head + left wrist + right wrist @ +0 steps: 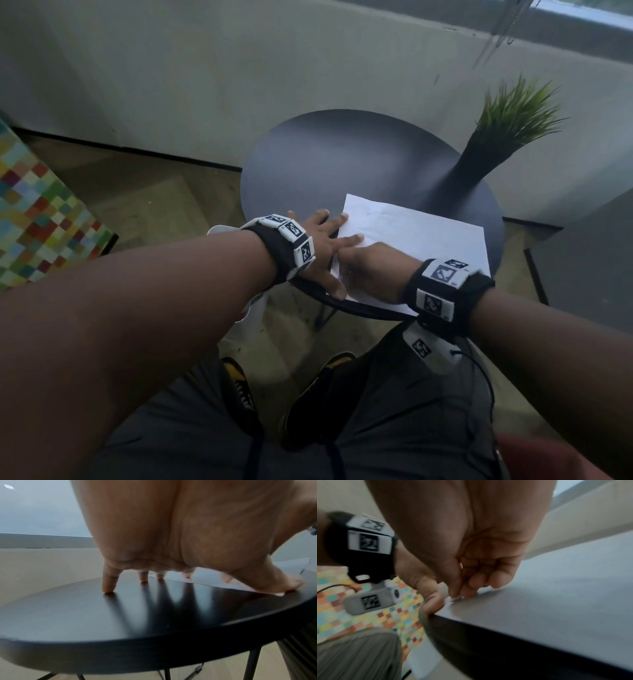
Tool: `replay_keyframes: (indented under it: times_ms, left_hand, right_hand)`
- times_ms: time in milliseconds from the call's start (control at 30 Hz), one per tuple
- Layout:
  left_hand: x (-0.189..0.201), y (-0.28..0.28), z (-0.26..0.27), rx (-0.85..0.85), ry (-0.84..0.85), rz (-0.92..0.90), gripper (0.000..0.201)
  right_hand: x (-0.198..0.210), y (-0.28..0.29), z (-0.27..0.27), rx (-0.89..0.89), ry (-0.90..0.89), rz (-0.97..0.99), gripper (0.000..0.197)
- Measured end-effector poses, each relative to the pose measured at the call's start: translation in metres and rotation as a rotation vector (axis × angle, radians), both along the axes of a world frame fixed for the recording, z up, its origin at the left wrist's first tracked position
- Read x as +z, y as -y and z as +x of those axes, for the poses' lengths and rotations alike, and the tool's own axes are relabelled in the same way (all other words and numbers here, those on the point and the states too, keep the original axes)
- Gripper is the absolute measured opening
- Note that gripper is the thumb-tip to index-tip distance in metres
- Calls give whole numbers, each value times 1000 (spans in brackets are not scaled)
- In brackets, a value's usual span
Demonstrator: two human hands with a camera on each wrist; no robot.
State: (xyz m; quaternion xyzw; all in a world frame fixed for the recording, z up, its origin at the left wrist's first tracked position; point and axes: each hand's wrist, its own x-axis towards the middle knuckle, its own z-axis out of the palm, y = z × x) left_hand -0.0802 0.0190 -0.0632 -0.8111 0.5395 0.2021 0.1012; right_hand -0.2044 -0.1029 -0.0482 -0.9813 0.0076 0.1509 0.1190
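Observation:
A white sheet of paper [411,240] lies flat on the near right part of a round black table [325,164]. My left hand [322,240] is spread with straight fingers. Its outer fingertips press the bare tabletop [102,615]; the inner ones and the thumb rest along the paper's [205,580] left edge. My right hand [370,270] sits just right of it with curled fingers. In the right wrist view, thumb and fingertips [464,595] pinch a slightly lifted bit of the paper [556,588] near its left corner, close to the table's front rim [488,649].
A black vase with green grass-like leaves [479,164] stands on the table's far right, just behind the paper. A box with a multicoloured check pattern [37,219] stands on the floor to the left. A grey wall runs behind the table. My knees and shoes are below.

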Motion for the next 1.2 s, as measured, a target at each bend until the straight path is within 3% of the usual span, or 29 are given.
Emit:
replay_keyframes:
  times_ms: [67, 167, 300, 333, 467, 600, 767, 900, 1000, 1067, 1200]
  left_hand:
    - [1, 1, 0, -7, 12, -5, 116]
    - [2, 1, -1, -8, 39, -6, 115]
    - [2, 2, -1, -5, 34, 2, 117]
    - [3, 3, -1, -6, 35, 4, 117]
    - [6, 4, -5, -8, 53, 1, 113]
    - [8, 6, -6, -15, 48, 1, 113]
    - [12, 8, -8, -19, 59, 19, 112]
    - [11, 10, -6, -23, 57, 36, 111]
    - [12, 15, -8, -25, 72, 55, 113]
    - [12, 17, -9, -18, 83, 65, 113]
    - [13, 21, -10, -30, 114, 100, 116]
  right_hand:
    - [5, 18, 7, -128, 9, 28, 17]
    - [0, 30, 13, -360, 150, -79, 18]
    - [-1, -5, -1, -32, 20, 42, 22]
    - [2, 2, -1, -27, 0, 65, 20]
    - [0, 33, 8, -354, 165, -41, 16]
    - [-1, 8, -10, -67, 58, 48, 19]
    - [-1, 38, -7, -319, 188, -55, 11]
    - [2, 16, -21, 4, 54, 4, 15]
    - [10, 49, -18, -236, 42, -17, 10]
    - [5, 49, -21, -292, 89, -44, 9]
    - [2, 13, -29, 5, -3, 32, 12]
